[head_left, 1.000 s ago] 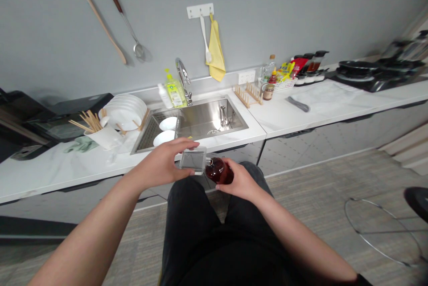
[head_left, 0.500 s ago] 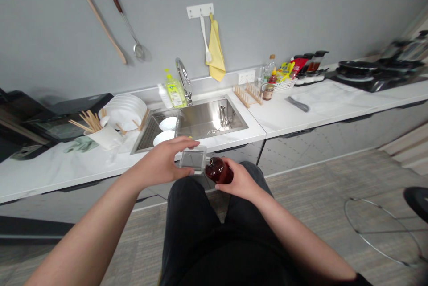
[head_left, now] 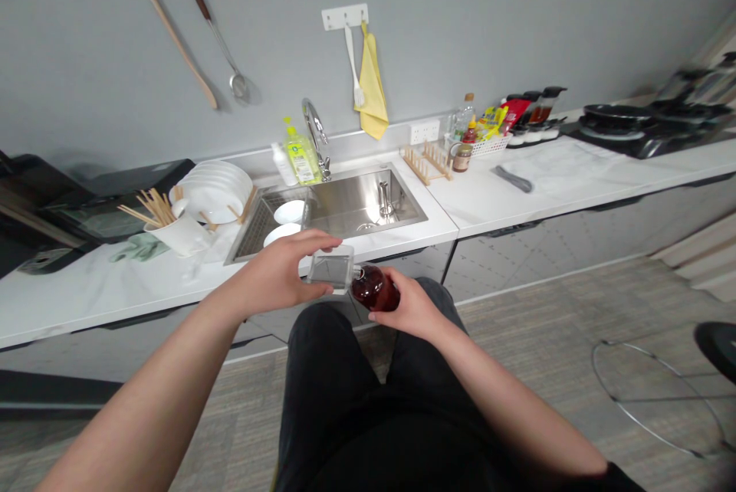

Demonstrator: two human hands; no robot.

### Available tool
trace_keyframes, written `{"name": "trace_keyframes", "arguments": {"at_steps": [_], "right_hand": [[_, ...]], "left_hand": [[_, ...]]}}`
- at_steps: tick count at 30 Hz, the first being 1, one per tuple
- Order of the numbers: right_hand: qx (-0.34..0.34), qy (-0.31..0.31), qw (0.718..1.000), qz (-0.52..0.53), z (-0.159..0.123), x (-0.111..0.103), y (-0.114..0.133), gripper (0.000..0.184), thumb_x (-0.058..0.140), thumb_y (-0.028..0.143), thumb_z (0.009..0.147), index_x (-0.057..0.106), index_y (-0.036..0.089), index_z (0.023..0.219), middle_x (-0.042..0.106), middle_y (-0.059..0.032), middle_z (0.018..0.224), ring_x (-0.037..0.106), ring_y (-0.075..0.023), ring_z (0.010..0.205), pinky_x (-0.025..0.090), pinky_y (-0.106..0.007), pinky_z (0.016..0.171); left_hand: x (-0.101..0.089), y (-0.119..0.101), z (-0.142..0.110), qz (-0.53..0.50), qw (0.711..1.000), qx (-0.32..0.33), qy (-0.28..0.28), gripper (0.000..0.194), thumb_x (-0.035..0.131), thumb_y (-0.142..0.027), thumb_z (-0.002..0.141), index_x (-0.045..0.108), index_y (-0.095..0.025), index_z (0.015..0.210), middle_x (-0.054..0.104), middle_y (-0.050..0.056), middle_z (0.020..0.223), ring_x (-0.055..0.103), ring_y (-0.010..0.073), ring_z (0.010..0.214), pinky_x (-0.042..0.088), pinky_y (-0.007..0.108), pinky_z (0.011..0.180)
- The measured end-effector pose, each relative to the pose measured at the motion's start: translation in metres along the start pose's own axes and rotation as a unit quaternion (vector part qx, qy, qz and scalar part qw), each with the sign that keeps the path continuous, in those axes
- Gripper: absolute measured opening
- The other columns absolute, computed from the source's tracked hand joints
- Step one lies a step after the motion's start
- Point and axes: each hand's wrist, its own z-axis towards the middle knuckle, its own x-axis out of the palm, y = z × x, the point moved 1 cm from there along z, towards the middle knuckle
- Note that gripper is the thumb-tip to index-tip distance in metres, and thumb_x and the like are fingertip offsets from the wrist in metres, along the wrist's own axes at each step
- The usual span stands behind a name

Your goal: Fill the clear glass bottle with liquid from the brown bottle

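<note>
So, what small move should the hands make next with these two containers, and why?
Probably keep the clear square glass container steady in the left hand and tilt the dark red bottle a little in the right hand, because its neck already meets the glass.

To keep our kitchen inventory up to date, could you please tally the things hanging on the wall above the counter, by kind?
Long wooden spoon: 1
Metal skimmer with dark handle: 1
White utensil: 1
Yellow cloth: 1
Total: 4
</note>
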Motion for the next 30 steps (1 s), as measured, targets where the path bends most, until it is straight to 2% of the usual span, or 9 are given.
{"name": "trace_keyframes", "arguments": {"at_steps": [5, 11, 22, 30], "right_hand": [[-0.002, -0.002, 1.0, 0.002, 0.01, 0.0, -0.002, 0.081, 0.102, 0.028, 0.075, 0.069, 0.03, 0.149, 0.082, -0.0101, 0.146, 0.082, -0.0366, 0.128, 0.064, -0.056, 0.114], [-0.001, 0.001, 1.0, 0.008, 0.023, -0.002, 0.001, 0.083, 0.104, 0.028, 0.074, 0.069, 0.03, 0.149, 0.082, -0.0102, 0.145, 0.081, -0.0372, 0.129, 0.063, -0.057, 0.115], [-0.026, 0.002, 0.999, 0.03, 0.051, -0.007, -0.004, 0.082, 0.103, 0.03, 0.075, 0.069, 0.028, 0.149, 0.082, -0.0089, 0.148, 0.08, -0.0357, 0.133, 0.061, -0.052, 0.117], [-0.038, -0.01, 0.999, 0.022, 0.08, -0.011, -0.018, 0.083, 0.105, 0.033, 0.073, 0.07, 0.027, 0.148, 0.083, -0.0095, 0.144, 0.08, -0.036, 0.13, 0.06, -0.053, 0.117]], "left_hand": [[-0.007, 0.002, 0.008, 0.007, 1.0, 0.013, 0.002, 0.067, 0.093, -0.045, 0.091, 0.074, -0.031, 0.154, 0.08, 0.011, 0.144, 0.078, 0.0334, 0.131, 0.063, 0.052, 0.117], [-0.015, 0.01, 0.017, 0.016, 1.0, 0.026, 0.004, 0.069, 0.094, -0.045, 0.091, 0.074, -0.029, 0.156, 0.077, 0.011, 0.15, 0.077, 0.0327, 0.134, 0.063, 0.048, 0.118], [-0.024, 0.023, 0.038, 0.022, 1.0, 0.003, 0.005, 0.072, 0.096, -0.053, 0.087, 0.078, -0.028, 0.152, 0.079, 0.012, 0.144, 0.079, 0.0321, 0.121, 0.065, 0.049, 0.11], [-0.03, 0.044, 0.062, 0.021, 1.0, 0.007, 0.007, 0.075, 0.096, -0.056, 0.086, 0.079, -0.024, 0.152, 0.079, 0.013, 0.144, 0.079, 0.0317, 0.118, 0.064, 0.049, 0.109]]}}
